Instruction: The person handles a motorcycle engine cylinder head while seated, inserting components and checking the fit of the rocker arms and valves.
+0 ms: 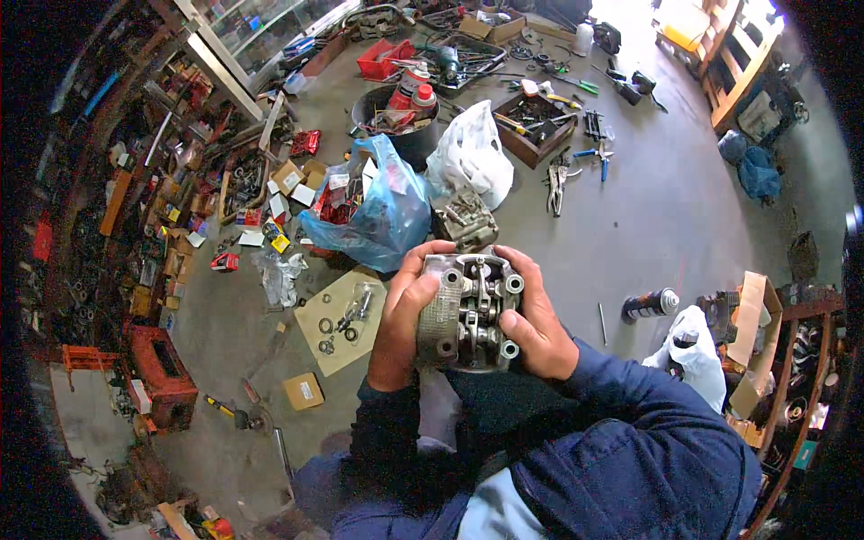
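Between both hands I hold a metal engine cylinder head [473, 317], with rocker arms and round bolt bosses showing on top. My left hand [407, 310] wraps its finned left side, thumb lying on the upper face. Along the right side curls my right hand [537, 328], its thumb near the rocker arms. The fingertips under the part are hidden. Just beyond it a second grey metal engine part [466, 220] rests among the bags. Left of my hands, a sheet of tan card [337, 362] carries several rings and small metal parts [358, 310].
A blue plastic bag [382, 211] and a white bag [474, 153] stand ahead. Beyond are a wooden tool box [533, 135], locking pliers [559, 184] and blue-handled pliers [601, 160]. A spray can [651, 305] lies at right, a red metal box [160, 378] at left.
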Tool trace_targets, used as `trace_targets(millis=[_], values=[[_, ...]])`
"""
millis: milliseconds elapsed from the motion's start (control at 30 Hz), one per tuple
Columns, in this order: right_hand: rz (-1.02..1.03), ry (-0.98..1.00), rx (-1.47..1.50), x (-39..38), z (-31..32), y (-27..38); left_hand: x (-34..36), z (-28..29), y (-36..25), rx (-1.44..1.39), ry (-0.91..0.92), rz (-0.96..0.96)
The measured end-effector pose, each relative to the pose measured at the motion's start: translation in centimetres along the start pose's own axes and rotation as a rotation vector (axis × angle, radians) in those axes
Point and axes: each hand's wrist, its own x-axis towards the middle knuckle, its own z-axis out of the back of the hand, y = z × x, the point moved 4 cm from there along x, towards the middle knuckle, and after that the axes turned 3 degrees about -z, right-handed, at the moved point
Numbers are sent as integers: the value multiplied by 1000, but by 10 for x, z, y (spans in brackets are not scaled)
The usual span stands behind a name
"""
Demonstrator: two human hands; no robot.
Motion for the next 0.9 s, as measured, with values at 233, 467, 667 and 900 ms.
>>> trace_targets(millis=[233, 467, 667, 900], values=[[68, -30, 48, 2, -10, 0, 0, -14, -34, 150, 64, -195], [94, -1, 50, 4, -12, 1, -6, -15, -33, 10, 91, -184], [36, 24, 118, 7, -14, -6, -2, -13, -35, 118, 97, -170], [0, 111, 213, 17, -14, -12, 3, -1, -44, 359, 122, -183]])
